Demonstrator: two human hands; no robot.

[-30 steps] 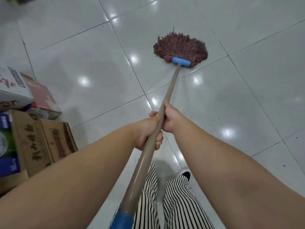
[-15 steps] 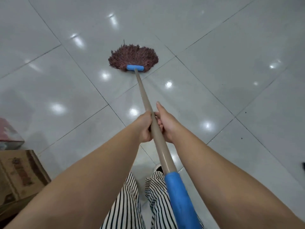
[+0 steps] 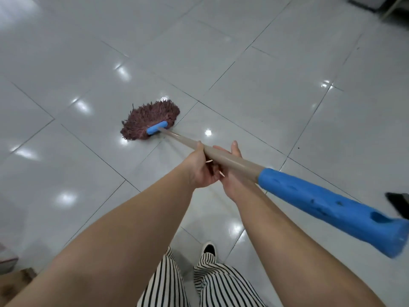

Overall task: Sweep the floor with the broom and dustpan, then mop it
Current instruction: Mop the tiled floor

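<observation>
Maroon yarn mop head (image 3: 150, 120) lay flat on the glossy grey tile floor (image 3: 287, 96), left of centre, w/ its blue clamp (image 3: 156, 127) facing the person. Strands were spread out on the tile, prob. so the full width wiped per stroke. Tan shaft (image 3: 223, 158) ran from the clamp down-right, low angle, to a blue end grip (image 3: 332, 209) sticking out past both hands at right; that slant likely kept the head pressed down while the person stood back from it.

Left hand (image 3: 200, 171) was wrapped round the shaft from the near side, fingers curled under, thumb on top. Right hand (image 3: 234, 171) sat just beside it, touching, cupping the shaft from below; thumb up, fingers mostly hidden by the pole, so wrap only partly seen. Both held mid-shaft, not the blue grip, prob. for leverage.

Striped trousers (image 3: 212, 282) and a shoe toe (image 3: 209, 248) below. No broom or dustpan in view; judged mopping stage.
</observation>
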